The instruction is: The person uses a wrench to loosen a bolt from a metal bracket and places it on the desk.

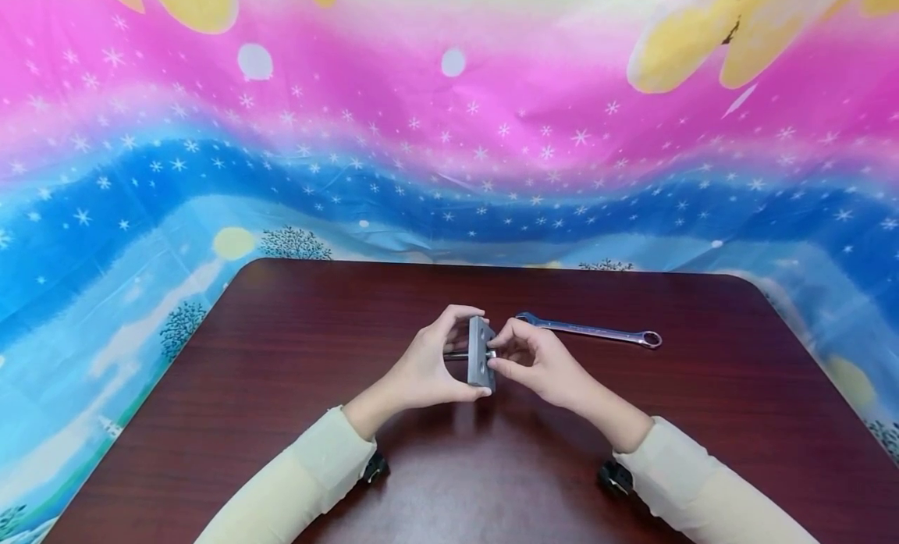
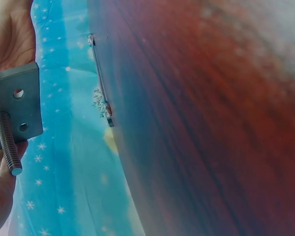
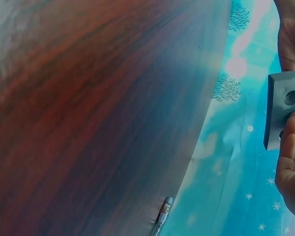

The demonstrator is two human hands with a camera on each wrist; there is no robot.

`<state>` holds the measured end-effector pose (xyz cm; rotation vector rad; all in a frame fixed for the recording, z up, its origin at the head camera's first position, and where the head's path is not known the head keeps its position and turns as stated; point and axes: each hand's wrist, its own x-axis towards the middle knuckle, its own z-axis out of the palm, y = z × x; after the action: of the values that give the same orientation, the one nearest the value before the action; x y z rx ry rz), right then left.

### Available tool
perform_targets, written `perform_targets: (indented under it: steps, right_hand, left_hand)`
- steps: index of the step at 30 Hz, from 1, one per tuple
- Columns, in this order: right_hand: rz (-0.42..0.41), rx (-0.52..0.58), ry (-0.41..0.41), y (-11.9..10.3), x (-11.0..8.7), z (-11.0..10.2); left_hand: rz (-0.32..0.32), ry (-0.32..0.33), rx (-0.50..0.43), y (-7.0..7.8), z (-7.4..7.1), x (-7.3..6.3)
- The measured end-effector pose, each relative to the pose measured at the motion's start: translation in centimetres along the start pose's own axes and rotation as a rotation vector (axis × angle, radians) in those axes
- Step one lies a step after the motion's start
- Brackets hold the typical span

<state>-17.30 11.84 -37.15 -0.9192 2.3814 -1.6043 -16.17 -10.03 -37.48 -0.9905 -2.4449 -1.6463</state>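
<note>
My left hand grips a grey metal plate by its edges, thumb below and fingers above, holding it upright over the table. A threaded bolt passes through the plate and sticks out on the left-hand side. In the left wrist view, round holes show around the bolt. On the plate's other face, my right hand pinches the bolt's short end between thumb and fingers. Whether that end is a bolt head or a nut is hidden by the fingertips.
A combination wrench lies on the dark red-brown table, behind and to the right of my right hand. A colourful printed cloth hangs around the table's far and side edges.
</note>
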Motion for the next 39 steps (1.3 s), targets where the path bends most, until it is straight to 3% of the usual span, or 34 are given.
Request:
perform_targets:
  steps: [12,17,22,27,39]
  right_hand:
    - [-0.047,-0.027,-0.016,-0.08,0.15,-0.28]
    - [-0.027,-0.042,-0.008,-0.01,0.25,-0.28]
    - [0.008,0.010,-0.033,-0.22,0.10,-0.44]
    - [-0.026,0.047,-0.063,-0.01,0.26,-0.18]
    - [-0.048,0.029,-0.009,0.34,0.66,0.20]
  left_hand:
    - [-0.019,0.020,0.087,0.36,-0.12,0.12]
    - [-0.007,0.032,0.127,0.52,-0.31,-0.06]
    - [0.006,0.028,0.162,0.79,-0.54,-0.20]
    - [0.013,0.019,0.193,0.80,-0.73,-0.34]
    - [0.031,0.002,0.242,0.76,-0.92,-0.24]
